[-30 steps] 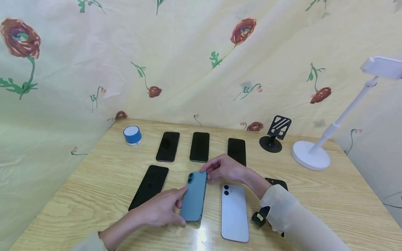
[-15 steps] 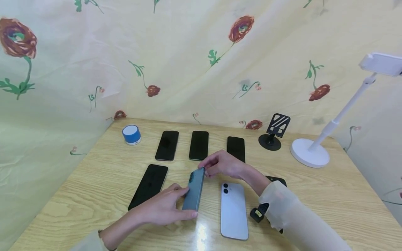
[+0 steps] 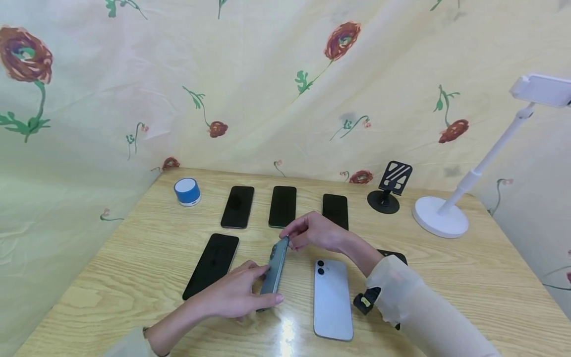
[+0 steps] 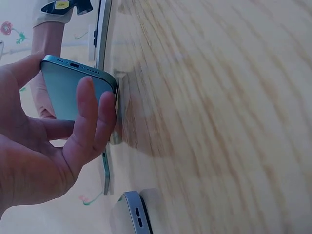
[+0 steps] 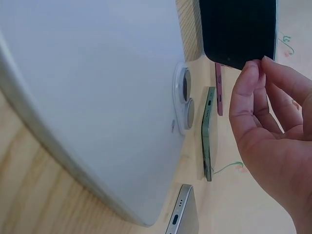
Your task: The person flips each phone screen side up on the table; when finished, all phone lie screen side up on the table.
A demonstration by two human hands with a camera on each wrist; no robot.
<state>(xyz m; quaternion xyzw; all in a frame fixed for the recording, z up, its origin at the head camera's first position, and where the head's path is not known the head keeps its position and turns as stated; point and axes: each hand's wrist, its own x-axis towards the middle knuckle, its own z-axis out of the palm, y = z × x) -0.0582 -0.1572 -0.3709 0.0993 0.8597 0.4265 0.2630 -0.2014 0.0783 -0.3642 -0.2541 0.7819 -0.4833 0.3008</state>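
Observation:
A teal smartphone (image 3: 275, 270) stands tipped up on its long side at the middle of the table, its back with two camera lenses facing left. My left hand (image 3: 238, 292) holds its lower part, the thumb at the bottom end and fingers along the back. At the upper corner, my right hand (image 3: 317, 233) pinches the edge between thumb and fingertips. From the right wrist, the phone's dark screen (image 5: 239, 29) shows above the pinching fingers. The left wrist view has the phone's charging port end (image 4: 75, 66) close to the table.
Just right lies a white smartphone (image 3: 332, 302), back up. Black-screened phones (image 3: 211, 265) (image 3: 238, 207) (image 3: 282, 206) (image 3: 335, 210) lie left and behind. Another dark phone (image 3: 394, 256) is partly under the right forearm. A blue speaker (image 3: 187, 192), black phone stand (image 3: 392, 186) and white stand (image 3: 441, 217) stand farther back.
The teal phone has turned from lying with its back mostly up to standing steeply on its side, its right edge raised. The right hand has risen slightly leftward with it; the left thumb has shifted right.

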